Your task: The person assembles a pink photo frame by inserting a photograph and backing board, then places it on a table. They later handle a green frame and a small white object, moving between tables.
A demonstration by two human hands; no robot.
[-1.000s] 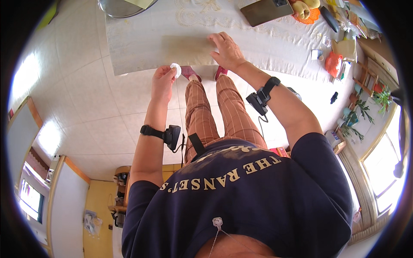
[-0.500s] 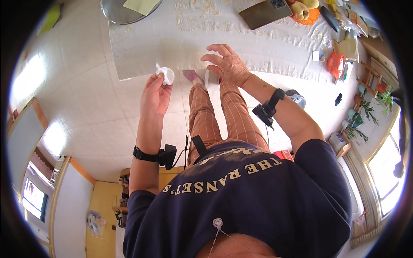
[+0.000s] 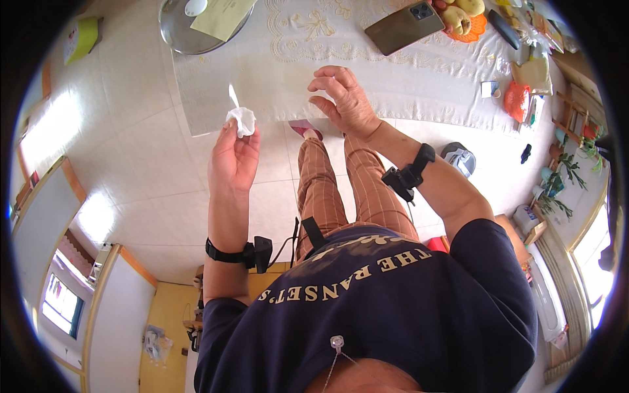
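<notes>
Between the fingertips of my left hand [image 3: 236, 156] is a crumpled white tissue [image 3: 242, 122], pinched just off the near left corner of the covered table [image 3: 223, 78]. A thin bright white sliver stands above the tissue; whether it belongs to it or is a glint, I cannot tell. My right hand [image 3: 350, 105] hovers at the table's near edge with bent fingers spread apart, and nothing shows in it. A black strap with a small device sits on each of my forearms.
On the table, a round metal tray [image 3: 171, 38] carries a yellowish paper [image 3: 226, 18] and a white round thing [image 3: 195, 7]. Farther right lie a dark phone [image 3: 404, 27], fruit on an orange dish [image 3: 473, 31] and a red bag [image 3: 517, 101]. A bin [image 3: 458, 159] stands on the floor.
The view has shifted, bringing more of the tray into sight. The tissue in my left hand has turned, and the white sliver above it shows more. My right hand keeps nearly the same pose.
</notes>
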